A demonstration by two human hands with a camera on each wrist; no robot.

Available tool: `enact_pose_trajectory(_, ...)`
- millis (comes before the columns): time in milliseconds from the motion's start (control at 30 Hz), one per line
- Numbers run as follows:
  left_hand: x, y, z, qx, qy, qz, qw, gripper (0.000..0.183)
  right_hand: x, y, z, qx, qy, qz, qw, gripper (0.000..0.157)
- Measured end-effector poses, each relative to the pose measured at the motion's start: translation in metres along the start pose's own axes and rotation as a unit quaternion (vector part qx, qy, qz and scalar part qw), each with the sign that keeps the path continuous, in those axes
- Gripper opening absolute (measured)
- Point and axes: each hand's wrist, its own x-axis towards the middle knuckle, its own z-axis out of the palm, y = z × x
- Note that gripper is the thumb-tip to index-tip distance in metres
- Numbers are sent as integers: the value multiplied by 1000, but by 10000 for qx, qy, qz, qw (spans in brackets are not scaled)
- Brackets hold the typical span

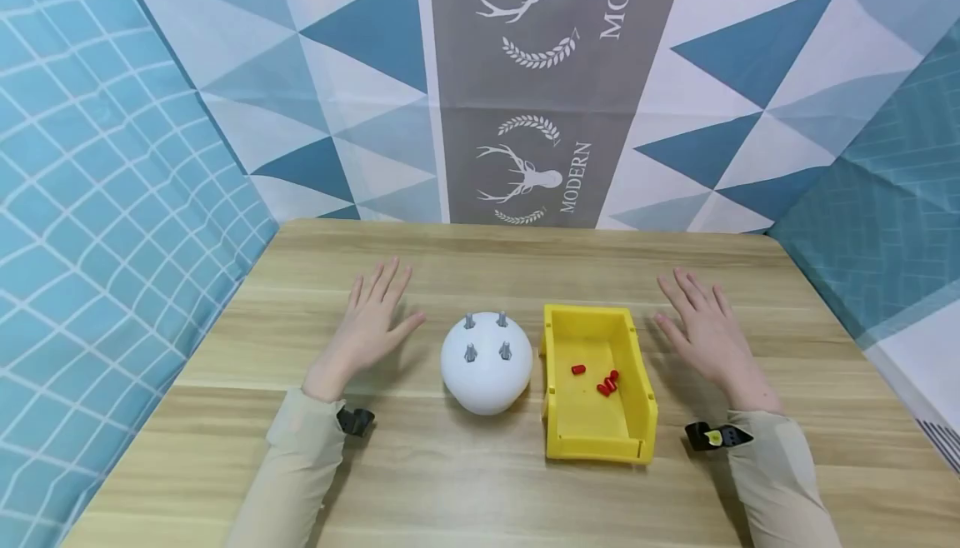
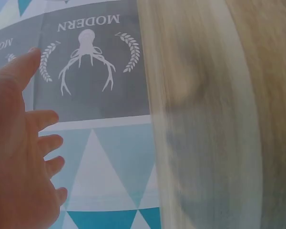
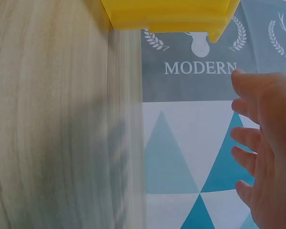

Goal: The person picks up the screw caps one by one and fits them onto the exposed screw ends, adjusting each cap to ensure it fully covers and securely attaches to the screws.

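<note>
In the head view a rounded white object sits on the table, with several grey metal studs standing up from its top. Just right of it is a yellow plastic bin, in which several small red caps lie loose. To the left of the white object, my left hand is spread, palm down, holding nothing. My right hand is spread the same way on the bin's right side, touching neither the bin nor its contents. Both wrist views show bare fingers; part of the bin appears in the right one.
The wooden table ends at a back edge against a patterned cloth. Blue checked fabric hangs at the left, and a teal cloth at the right. Each wrist wears a black strap.
</note>
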Motion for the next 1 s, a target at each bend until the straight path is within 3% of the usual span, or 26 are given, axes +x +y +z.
enact_pose_trajectory(367,0,2,-3,-155,-61,62,9998,75,0,-1,-2,47,124,-191,9997,56)
enact_pose_trajectory(667,0,3,-4,-229,-54,97,9997,74,1,-4,-4,92,86,-184,9998,54)
enact_pose_trajectory(1000,-2,8,-6,-370,-264,54,9990,74,-1,-16,-9,97,-80,-233,9996,51)
